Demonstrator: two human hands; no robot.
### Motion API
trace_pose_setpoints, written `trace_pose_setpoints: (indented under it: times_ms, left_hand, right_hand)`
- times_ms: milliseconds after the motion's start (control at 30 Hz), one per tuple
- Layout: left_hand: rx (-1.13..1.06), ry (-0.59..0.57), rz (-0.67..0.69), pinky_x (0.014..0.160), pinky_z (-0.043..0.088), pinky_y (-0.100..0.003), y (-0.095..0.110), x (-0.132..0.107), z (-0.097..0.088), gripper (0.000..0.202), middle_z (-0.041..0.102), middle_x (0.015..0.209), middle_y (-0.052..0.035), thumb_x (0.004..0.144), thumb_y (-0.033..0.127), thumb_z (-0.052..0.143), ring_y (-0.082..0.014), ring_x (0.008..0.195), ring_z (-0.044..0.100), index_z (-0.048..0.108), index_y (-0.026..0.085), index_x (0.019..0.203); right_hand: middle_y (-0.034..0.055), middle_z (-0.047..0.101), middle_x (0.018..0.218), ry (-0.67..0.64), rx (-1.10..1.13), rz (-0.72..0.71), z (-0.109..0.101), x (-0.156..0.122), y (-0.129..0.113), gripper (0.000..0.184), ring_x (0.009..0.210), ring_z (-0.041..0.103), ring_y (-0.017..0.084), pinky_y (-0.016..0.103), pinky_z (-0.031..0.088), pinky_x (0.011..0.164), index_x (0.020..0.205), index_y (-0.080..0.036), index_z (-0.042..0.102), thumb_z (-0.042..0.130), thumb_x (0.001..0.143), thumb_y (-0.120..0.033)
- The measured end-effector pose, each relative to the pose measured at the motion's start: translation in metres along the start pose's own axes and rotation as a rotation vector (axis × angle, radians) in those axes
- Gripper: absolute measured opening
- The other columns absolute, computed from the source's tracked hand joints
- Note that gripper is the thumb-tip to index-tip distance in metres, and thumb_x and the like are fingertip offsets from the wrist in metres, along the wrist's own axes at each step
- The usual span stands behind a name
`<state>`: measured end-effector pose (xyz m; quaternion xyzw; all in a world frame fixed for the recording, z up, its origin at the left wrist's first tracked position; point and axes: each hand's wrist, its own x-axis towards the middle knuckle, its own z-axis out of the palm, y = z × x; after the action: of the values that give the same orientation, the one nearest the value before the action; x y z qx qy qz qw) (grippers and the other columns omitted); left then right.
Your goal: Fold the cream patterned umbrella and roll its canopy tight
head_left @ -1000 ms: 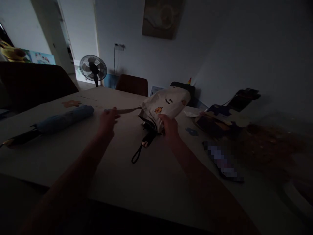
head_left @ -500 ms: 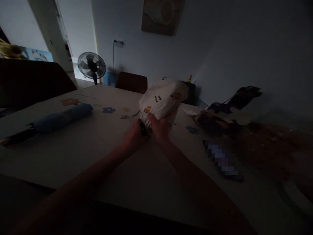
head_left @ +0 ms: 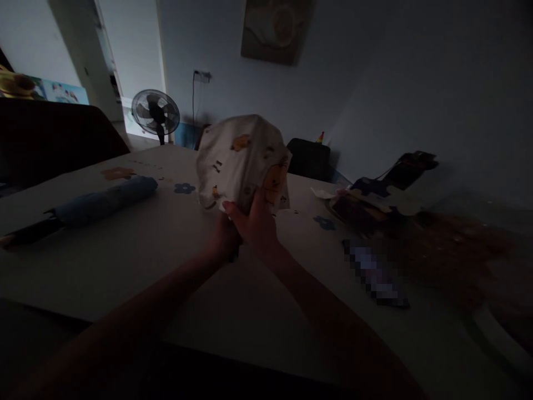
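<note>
Above table [head_left: 137,250] centre, held clear of the surface: white umbrella [head_left: 239,161], folded, canopy bunched loose, small orange and dark prints on the fabric. It stands roughly upright, top end away from the camera.

Right hand [head_left: 255,225]: fingers [head_left: 233,210] wrapped around the lower edge of the canopy, clamped on the fabric, thumb side towards the camera.

Left hand [head_left: 225,240]: tucked just below and behind the right one, at the umbrella's base. Its fingers are hidden by the right hand and the gloom, so I can't tell whether they are closed or apart. A dark bit shows under the two hands; too dim to identify.

Rest of scene:
- blue umbrella [head_left: 104,200], rolled, lying flat on the left part of the table, dark handle end pointing left, well apart from the hands.
- flower prints on the tablecloth near it.
- clutter [head_left: 375,200] piled on the right part of the table, dark, details unreadable.
- dark chair [head_left: 308,158] at the far edge, just behind the white umbrella.
- fan [head_left: 155,113] on the floor by the doorway, back left.
- picture [head_left: 275,28] on the far wall, above.

Light is very low; both forearms are near silhouettes.
</note>
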<state>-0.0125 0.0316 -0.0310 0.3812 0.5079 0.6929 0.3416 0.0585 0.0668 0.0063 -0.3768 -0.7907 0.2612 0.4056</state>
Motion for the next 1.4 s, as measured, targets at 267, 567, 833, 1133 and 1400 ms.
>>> trace_pose_setpoints:
  times_ms: [267,567,833,1133,1400]
  left_hand:
    - [-0.85,-0.186,-0.653,0.036,0.029,-0.011,0.019,0.021,-0.033,0.03,0.027,0.047,0.0075,0.084,0.006,0.039,-0.0011,0.035,0.03,0.03,0.018,0.057]
    - [-0.747,-0.336,-0.828,0.032,0.024,-0.014,0.008,0.01,-0.022,0.033,0.028,0.047,0.0074,0.091,0.023,0.039,-0.0021,0.032,0.028,0.034,0.017,0.059]
    - [-0.553,-0.457,-0.799,0.033,0.028,-0.016,-0.006,0.006,-0.02,0.029,0.034,0.048,0.0075,0.08,0.029,0.055,-0.0032,0.032,0.032,0.038,0.017,0.06]
    - [-0.204,-0.395,-0.515,0.034,0.032,-0.019,-0.004,-0.009,-0.011,0.025,0.04,0.044,0.0041,0.078,0.033,0.055,-0.007,0.034,0.037,0.045,0.017,0.062]
    - [-0.087,-0.512,-0.654,0.037,0.038,-0.021,-0.006,-0.017,-0.009,0.026,0.055,0.052,0.0002,0.051,0.016,0.065,-0.0109,0.04,0.048,0.058,0.014,0.076]
  right_hand:
    - [0.0038,0.062,0.087,0.392,0.135,-0.146,-0.076,0.035,0.0,0.036,0.084,0.061,0.02,0.031,0.047,0.066,0.109,-0.025,0.054,0.05,0.081,-0.048]
    - [0.0041,0.06,0.066,0.111,0.157,-0.028,-0.08,0.046,0.017,0.038,0.056,0.056,0.015,0.026,0.042,0.048,0.078,-0.018,0.061,0.058,0.076,-0.056]
    - [-0.0015,0.042,0.041,-0.046,0.28,0.102,-0.079,0.05,0.029,0.039,0.036,0.043,0.01,0.022,0.033,0.033,0.053,-0.018,0.051,0.07,0.067,-0.049]
    - [0.0012,0.057,0.064,0.057,0.741,0.153,-0.09,0.045,0.001,0.014,0.064,0.061,0.017,0.03,0.05,0.056,0.068,-0.016,0.06,0.066,0.068,-0.029]
    - [0.0039,0.067,0.09,-0.187,0.867,0.028,-0.052,0.034,0.001,0.024,0.092,0.063,0.022,0.038,0.053,0.079,0.093,-0.02,0.063,0.062,0.072,-0.031]
